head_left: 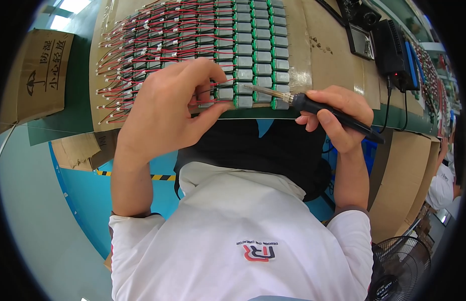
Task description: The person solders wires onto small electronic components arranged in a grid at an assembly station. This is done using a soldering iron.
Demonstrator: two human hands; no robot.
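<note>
Rows of small grey blocks with green ends (242, 46) lie packed on the table. Red and black wire leads (137, 42) with white connectors run from many of them toward the left. My left hand (160, 103) is bent over the near rows, fingers curled round a wire lead beside a block; its fingertips partly hide the lead. My right hand (346, 108) grips a soldering iron (318, 106) by its black handle. The metal tip points left, at or just above a grey block near the table's front edge; contact is unclear.
Brown cardboard (338, 72) covers the green tabletop. A black powered unit (393, 57) with cables stands at the right, near a metal-framed holder (361, 42). Cardboard boxes (45, 75) flank the table. A fan (401, 268) and another person (441, 188) are at the right.
</note>
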